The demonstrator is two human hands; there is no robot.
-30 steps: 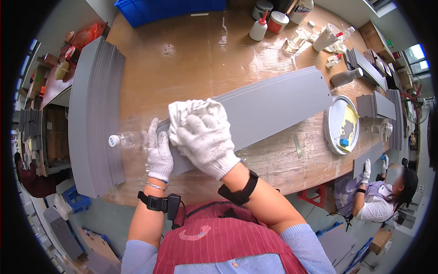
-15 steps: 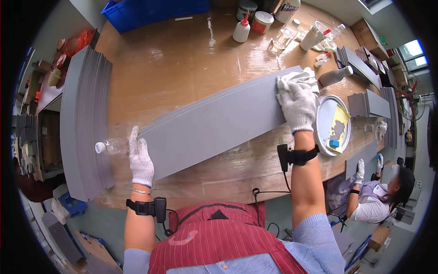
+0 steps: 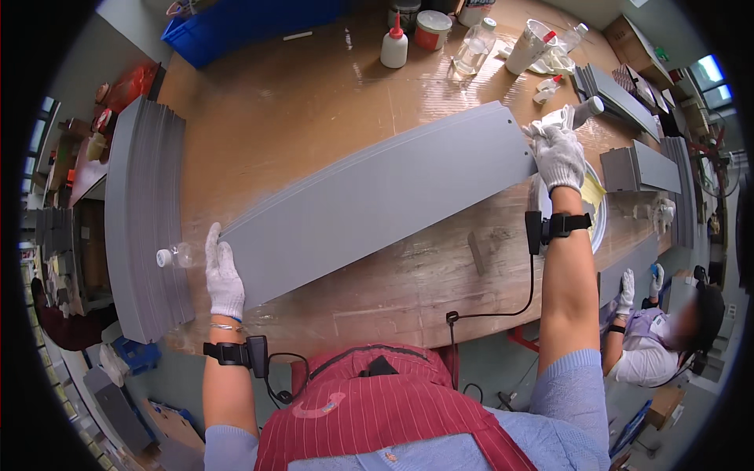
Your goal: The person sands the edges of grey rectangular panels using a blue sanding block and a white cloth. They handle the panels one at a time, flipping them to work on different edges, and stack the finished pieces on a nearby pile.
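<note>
Cloth [image 3: 553, 119] now by grey bottle [image 3: 587, 111]

Workshop scene here: long grey panel [image 3: 377, 208] lying right across the film-covered worktable [image 3: 259, 118], stacked grey boards [image 3: 141, 228] along the table's left end, squeeze bottle [image 3: 394, 52] and tub [image 3: 432, 34] toward its far edge, gloved co-worker [image 3: 646, 361] at its near right corner!

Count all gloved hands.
4: left hand at the left end of the gray panel, right hand with a cloth, a co-worker's two hands at right. Others may be hidden.
</note>
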